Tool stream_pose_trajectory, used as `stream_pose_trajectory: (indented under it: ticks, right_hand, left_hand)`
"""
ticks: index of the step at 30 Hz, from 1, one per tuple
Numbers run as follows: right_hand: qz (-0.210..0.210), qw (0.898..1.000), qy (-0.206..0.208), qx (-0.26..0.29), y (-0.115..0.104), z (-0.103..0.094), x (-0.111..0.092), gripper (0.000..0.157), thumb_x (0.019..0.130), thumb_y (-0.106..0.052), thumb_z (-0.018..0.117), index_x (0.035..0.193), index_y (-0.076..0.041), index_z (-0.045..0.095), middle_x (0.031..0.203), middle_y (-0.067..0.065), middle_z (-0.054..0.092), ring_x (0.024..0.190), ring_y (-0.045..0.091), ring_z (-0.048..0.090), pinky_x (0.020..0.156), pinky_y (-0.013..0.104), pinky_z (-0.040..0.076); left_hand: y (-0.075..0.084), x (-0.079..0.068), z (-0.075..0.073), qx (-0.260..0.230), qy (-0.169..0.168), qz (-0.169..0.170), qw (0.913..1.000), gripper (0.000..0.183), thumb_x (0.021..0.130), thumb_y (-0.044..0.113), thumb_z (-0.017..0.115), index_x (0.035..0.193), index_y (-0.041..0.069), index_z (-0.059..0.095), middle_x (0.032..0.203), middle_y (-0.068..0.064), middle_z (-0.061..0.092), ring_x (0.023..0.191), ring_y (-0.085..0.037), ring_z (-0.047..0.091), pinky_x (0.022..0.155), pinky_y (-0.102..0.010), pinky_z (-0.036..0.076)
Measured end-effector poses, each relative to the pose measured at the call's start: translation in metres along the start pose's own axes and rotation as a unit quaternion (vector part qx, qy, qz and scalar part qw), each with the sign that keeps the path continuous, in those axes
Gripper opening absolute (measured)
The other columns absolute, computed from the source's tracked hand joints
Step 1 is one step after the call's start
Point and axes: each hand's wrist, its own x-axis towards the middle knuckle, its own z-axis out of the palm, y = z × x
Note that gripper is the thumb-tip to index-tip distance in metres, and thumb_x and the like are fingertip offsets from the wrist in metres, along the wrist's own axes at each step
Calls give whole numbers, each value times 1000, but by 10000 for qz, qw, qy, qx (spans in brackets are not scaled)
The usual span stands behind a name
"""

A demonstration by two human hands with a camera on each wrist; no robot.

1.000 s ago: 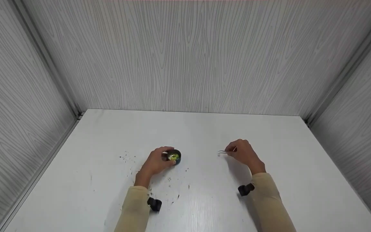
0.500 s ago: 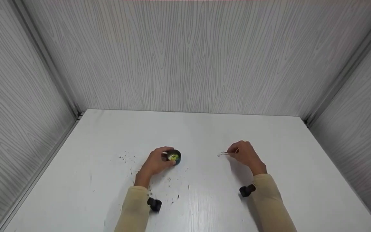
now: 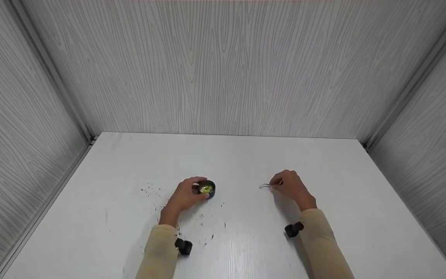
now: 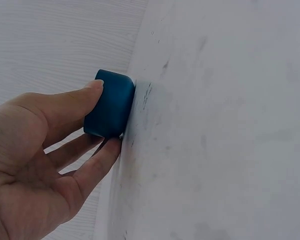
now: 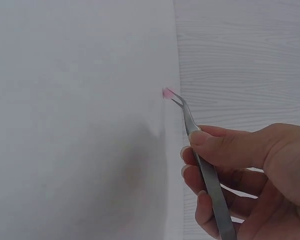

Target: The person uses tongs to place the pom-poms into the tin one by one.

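My left hand [image 3: 186, 195] holds a small round cup [image 3: 212, 192] on the white table. The cup is blue outside in the left wrist view, with thumb and fingers on opposite sides of its wall. Small yellow-green pieces and a pale one [image 3: 206, 189] show inside it. To the right, my right hand [image 3: 290, 186] pinches metal tweezers [image 5: 213, 192] with bent tips. A small pink bead-like piece [image 5: 167, 93] is on the table at the tweezer tips. The tips look slightly apart, and whether they grip it I cannot tell.
Dark specks and scuffs [image 3: 212, 236] mark the white tabletop [image 3: 242, 162] around the left forearm. Wood-grain panels [image 3: 223, 69] rise at the back and both sides. A black wrist camera [image 3: 184, 247] sits at each sleeve.
The tweezer tips have come down to the small piece on the table, the right hand lowering a little. My left hand and the cup stay in place; the head view shifts slightly.
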Motion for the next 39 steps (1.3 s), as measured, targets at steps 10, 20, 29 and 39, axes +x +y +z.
stream_pose_trajectory:
  ticks: [10,20,29,39]
  right_hand:
    - [-136,9999,108,3,-2,-1,-4,13,88,5,74,93,-4,83,91,12,78,84,23,69,80,42,59]
    - [-355,9992,195,40,-10,-6,-6,13,89,4,74,95,-4,83,92,13,79,83,22,68,77,40,58]
    - [-453,9989,123,64,-22,-4,-4,13,89,4,75,94,-5,83,91,11,78,81,20,66,73,35,55]
    - [-634,9980,-84,-3,-55,-4,5,14,89,4,74,94,-5,83,91,10,77,84,21,67,74,35,56]
  left_hand:
    - [-1,-1,1,-139,-14,-58,9999,53,91,6,76,142,4,60,140,-20,62,126,-38,64,109,-52,52]
    - [0,0,2,-143,-11,-65,9999,53,92,7,77,142,5,60,141,-22,61,128,-39,63,110,-52,51]
    - [0,0,0,-109,-27,-73,9999,54,92,7,76,143,6,59,142,-20,60,128,-39,63,110,-53,51]
    - [2,-2,0,-148,-3,-133,9998,54,92,7,76,143,8,59,144,-18,59,128,-36,63,109,-51,52]
